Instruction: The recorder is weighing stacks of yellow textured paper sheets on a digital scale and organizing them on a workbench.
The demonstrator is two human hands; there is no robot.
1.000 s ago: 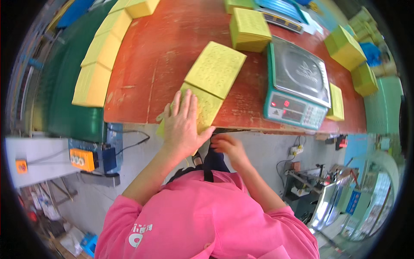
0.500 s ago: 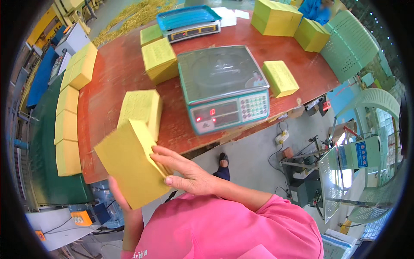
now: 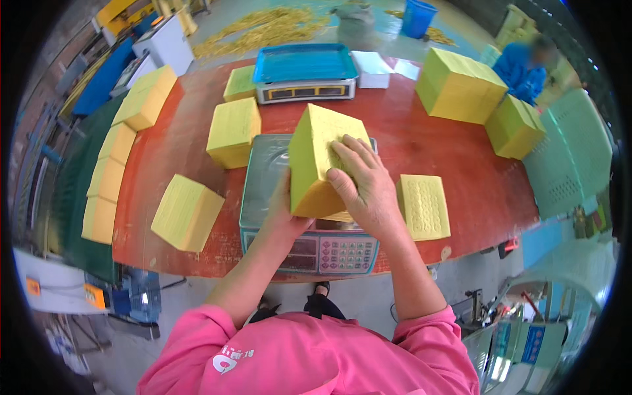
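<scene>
Both my hands hold a thick block of stacked yellow paper (image 3: 308,161) over a digital weighing scale (image 3: 264,164) with a teal rim and a keypad at its front. My left hand (image 3: 284,204) grips the block low on its left side, its fingers partly hidden behind the paper. On the right, my right hand (image 3: 365,181) lies against the block's top and side with the fingers bent round it. Whether the block touches the scale's plate cannot be made out. A smaller yellow paper stack (image 3: 423,207) lies just right of the scale.
More yellow paper stacks (image 3: 187,212) stand on the red table (image 3: 474,197), with a row along its left edge. A second scale (image 3: 304,66) with a blue tray stands behind. A person in blue (image 3: 520,69) is at the far right, near a green chair (image 3: 569,155).
My hands have carried a yellow paper block from the table's front left to above the scale. My right hand has shifted onto the block's top and side. My view has turned too.
</scene>
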